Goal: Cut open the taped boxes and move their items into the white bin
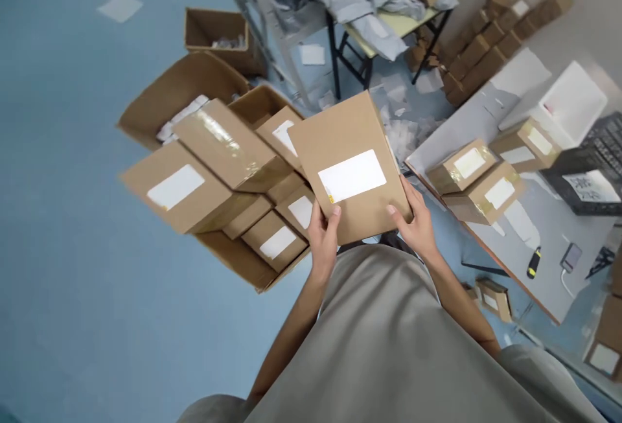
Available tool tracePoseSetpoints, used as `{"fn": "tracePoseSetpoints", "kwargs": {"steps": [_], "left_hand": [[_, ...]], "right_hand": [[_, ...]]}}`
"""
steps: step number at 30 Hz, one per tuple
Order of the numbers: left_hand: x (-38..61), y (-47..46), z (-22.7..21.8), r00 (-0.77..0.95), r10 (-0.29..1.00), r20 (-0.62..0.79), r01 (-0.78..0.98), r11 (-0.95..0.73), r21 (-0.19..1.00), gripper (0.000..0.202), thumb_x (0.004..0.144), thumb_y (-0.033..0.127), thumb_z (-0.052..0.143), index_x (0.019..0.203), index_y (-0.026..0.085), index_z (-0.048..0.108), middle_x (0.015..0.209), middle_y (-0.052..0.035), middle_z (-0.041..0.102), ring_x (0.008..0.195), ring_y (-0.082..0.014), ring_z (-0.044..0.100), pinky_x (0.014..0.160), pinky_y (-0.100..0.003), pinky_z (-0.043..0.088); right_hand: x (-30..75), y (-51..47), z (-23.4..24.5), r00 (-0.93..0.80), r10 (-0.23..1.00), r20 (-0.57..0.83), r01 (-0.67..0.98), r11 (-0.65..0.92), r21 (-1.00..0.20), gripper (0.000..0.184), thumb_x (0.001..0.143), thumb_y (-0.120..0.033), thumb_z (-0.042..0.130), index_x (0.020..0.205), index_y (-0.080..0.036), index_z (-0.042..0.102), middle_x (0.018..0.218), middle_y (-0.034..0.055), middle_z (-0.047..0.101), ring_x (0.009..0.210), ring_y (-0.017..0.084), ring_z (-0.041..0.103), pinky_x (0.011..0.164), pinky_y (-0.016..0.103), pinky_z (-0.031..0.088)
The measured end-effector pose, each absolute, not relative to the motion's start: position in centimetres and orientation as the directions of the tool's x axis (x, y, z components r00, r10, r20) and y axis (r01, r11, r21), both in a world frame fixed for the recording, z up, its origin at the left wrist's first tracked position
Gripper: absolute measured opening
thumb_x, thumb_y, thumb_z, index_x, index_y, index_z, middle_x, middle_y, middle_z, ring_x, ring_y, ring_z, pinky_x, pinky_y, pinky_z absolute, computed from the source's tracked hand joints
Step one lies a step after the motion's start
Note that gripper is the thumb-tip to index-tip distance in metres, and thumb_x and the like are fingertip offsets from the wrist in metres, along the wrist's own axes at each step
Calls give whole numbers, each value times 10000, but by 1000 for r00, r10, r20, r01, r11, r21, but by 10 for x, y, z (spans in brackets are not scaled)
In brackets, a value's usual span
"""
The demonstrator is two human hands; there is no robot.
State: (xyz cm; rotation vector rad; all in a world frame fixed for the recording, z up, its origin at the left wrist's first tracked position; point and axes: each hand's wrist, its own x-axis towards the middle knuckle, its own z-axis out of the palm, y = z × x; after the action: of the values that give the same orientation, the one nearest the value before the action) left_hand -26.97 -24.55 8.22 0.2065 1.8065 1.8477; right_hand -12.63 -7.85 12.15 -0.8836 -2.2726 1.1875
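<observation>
I hold a flat brown cardboard box [340, 144] with a white label [352, 175] in front of my body, above the floor. My left hand [323, 236] grips its near left corner, thumb on top. My right hand [413, 219] grips the near right corner, fingers wrapped on the edge. Just to the left, a large open carton [238, 261] on the floor is piled with several labelled brown boxes [177, 190].
A grey table [544, 216] at right carries more labelled boxes [479, 183], a black crate [590, 164], a phone and a small tool. Behind it stands a table [413, 21] heaped with grey mailer bags. Stacked small boxes line the wall; open cartons sit on the blue floor.
</observation>
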Motion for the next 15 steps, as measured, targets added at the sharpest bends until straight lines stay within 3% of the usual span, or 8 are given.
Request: {"fn": "tracePoseSetpoints", "kwargs": {"steps": [7, 11, 15], "left_hand": [[-170, -117, 109, -521, 830, -199, -206, 104, 973, 662, 1050, 641, 734, 1617, 320, 619, 1623, -77, 697, 1604, -333, 587, 1303, -436, 543], [-97, -33, 118, -291, 943, -161, -140, 124, 982, 695, 1015, 641, 773, 1610, 310, 633, 1634, -79, 692, 1584, -352, 606, 1285, -461, 558], [-11, 50, 104, -48, 991, -123, -136, 115, 984, 648, 990, 536, 804, 1576, 297, 664, 1636, -84, 691, 1565, -364, 618, 1331, -508, 502]], "right_hand": [[32, -13, 135, -263, 951, 164, 450, 272, -851, 667, 1086, -612, 698, 1687, -332, 621, 1701, 95, 652, 1610, 349, 578, 1355, 626, 471], [133, 1, 136, 26, 977, 213, 501, 171, -848, 663, 1101, -593, 679, 1703, -327, 597, 1697, 100, 650, 1618, 342, 575, 1356, 622, 474], [211, 1, 129, 280, 928, 248, 560, 52, -827, 688, 1112, -572, 659, 1737, -308, 546, 1737, 122, 598, 1645, 349, 537, 1376, 648, 428]]}}
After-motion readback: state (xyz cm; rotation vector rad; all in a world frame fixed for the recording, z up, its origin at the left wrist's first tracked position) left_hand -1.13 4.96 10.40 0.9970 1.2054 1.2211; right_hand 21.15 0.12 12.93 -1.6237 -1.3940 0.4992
